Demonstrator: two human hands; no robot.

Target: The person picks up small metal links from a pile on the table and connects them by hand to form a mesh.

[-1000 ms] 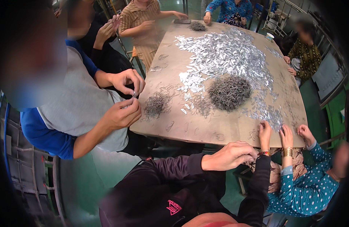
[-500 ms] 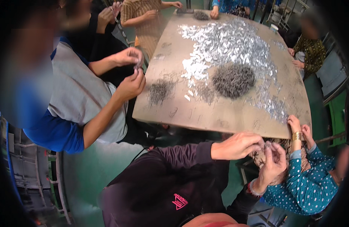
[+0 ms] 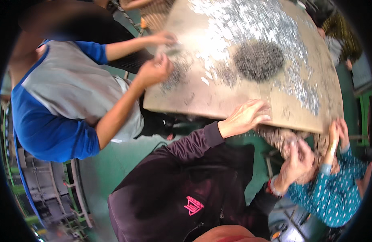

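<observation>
Over the near edge of the worktable (image 3: 234,105), my left hand (image 3: 245,117) reaches out, its fingers stretched and apart with nothing seen between them. My right hand (image 3: 295,159) is held off the table's edge, thumb and fingers pinched together; a small greyish thing may be at the tips, too blurred to name. Beyond my left hand lies a round heap of thin dark metal pieces (image 3: 258,60). Shiny silvery flat pieces (image 3: 250,20) spread behind it, with more silvery bits (image 3: 303,86) along its right side.
At left, a co-worker in a grey and blue shirt (image 3: 69,88) holds blurred hands over a small pile of dark pieces (image 3: 174,78). Close on my right sits a co-worker in a teal dotted top (image 3: 335,193). Others are at the table's far sides. Metal racks (image 3: 45,177) stand at left.
My hands have parted: the left moved up and left onto the table's edge and opened, while the right stays pinched off the edge. The left co-worker's hands separated and moved over the small pile.
</observation>
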